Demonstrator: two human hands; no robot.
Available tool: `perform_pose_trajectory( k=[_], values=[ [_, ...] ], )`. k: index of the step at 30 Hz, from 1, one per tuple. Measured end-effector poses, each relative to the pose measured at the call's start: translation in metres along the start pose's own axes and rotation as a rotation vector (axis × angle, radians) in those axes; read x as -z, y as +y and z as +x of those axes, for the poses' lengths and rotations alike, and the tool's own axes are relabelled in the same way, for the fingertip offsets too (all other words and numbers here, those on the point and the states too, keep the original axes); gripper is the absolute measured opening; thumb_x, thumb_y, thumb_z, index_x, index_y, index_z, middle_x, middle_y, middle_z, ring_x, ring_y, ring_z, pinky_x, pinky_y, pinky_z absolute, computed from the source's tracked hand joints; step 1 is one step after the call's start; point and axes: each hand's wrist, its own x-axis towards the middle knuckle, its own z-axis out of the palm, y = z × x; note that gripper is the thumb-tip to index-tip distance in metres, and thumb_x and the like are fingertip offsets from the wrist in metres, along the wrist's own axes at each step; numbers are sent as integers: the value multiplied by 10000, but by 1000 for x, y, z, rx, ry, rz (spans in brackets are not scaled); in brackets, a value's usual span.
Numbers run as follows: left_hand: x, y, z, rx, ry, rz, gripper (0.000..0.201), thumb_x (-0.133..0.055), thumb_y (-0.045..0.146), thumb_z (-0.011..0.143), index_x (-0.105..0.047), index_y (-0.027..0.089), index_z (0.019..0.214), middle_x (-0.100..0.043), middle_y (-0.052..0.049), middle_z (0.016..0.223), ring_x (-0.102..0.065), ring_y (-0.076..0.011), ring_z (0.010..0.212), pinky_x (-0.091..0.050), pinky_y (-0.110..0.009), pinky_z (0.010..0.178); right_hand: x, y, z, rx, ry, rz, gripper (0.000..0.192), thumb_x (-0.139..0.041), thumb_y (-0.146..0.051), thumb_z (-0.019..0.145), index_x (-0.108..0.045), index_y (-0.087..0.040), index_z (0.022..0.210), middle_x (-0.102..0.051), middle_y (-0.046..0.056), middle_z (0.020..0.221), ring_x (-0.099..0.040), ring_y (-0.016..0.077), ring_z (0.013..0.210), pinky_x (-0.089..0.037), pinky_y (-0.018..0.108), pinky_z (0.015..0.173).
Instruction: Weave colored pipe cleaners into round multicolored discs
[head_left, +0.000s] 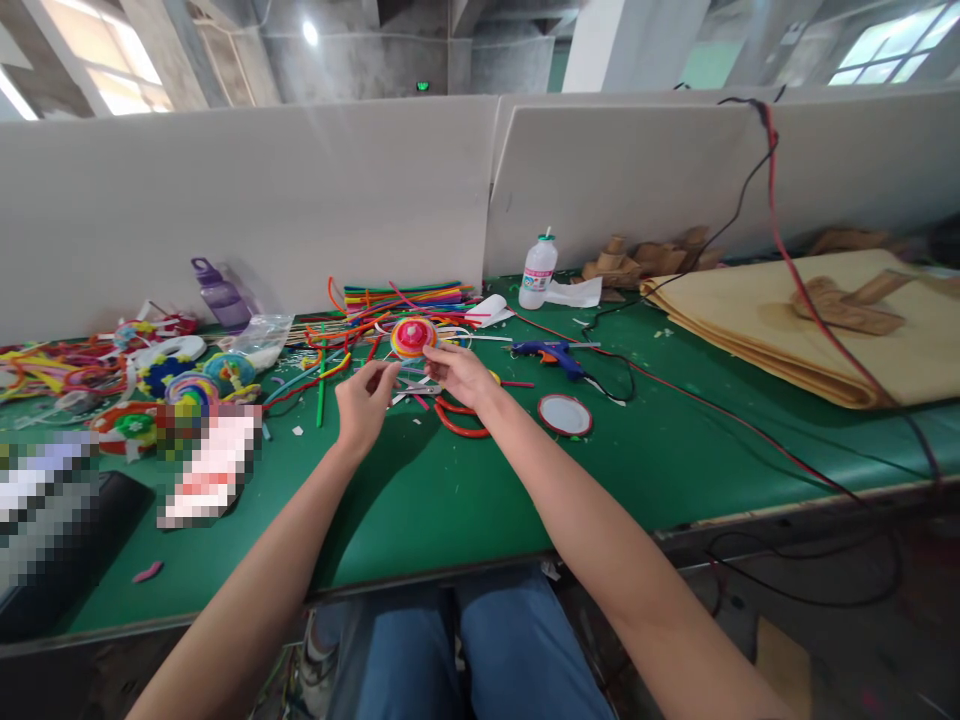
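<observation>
My right hand (460, 376) grips the edge of a round, coiled craft piece (412, 338) with red, pink, yellow and orange rings, held above the table. To its left, my left hand (363, 408) has its thumb and fingertips pinched together, just below and left of the round piece. Whatever those fingertips hold, if anything, is too small to make out. Beneath the right hand lies a pair of scissors with red handles (463, 432), partly covered by the hand. Behind the round piece is a pile of colourful pipe cleaners (405, 298).
A blue glue gun (551, 355) with its cord and a white disc with a red rim (565, 415) lie at right. A white bottle (538, 272) and a purple bottle (221, 293) stand behind. Finished-looking coiled pieces (191, 392) lie left; brown paper sheets (750, 350) lie right.
</observation>
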Motion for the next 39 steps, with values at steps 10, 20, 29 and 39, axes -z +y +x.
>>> perform_pose_trajectory(
  k=[10,20,29,39],
  values=[
    [-5,-6,3,89,-73,-103,215,-655,395,767,-681,182,756,-642,7,612,-594,-129,562,-436,-239,587,-4,5,-2,65,-39,-65,262,-854,-257,509,-657,-166,655,-637,-53,606,-570,78,547,-417,240,621],
    [-5,-10,8,545,-184,-651,292,-796,401,602,-690,156,720,-714,-49,778,-667,-173,782,-509,-294,770,-4,3,-3,55,-20,1,233,-836,-234,545,-646,-167,663,-653,-44,612,-576,76,556,-412,228,608],
    [-3,-10,11,662,-144,-751,272,-849,274,528,-672,155,698,-698,-17,704,-674,-138,713,-517,-283,786,-6,5,-2,49,-23,-10,226,-841,-223,536,-648,-167,640,-644,-47,590,-585,81,551,-413,229,605],
    [-10,-9,7,498,-34,-720,374,-865,396,489,-658,155,688,-639,17,606,-622,-112,620,-514,-269,725,-7,6,-3,24,-47,-51,256,-859,-240,522,-664,-165,669,-661,-37,640,-571,79,542,-422,243,608]
  ],
)
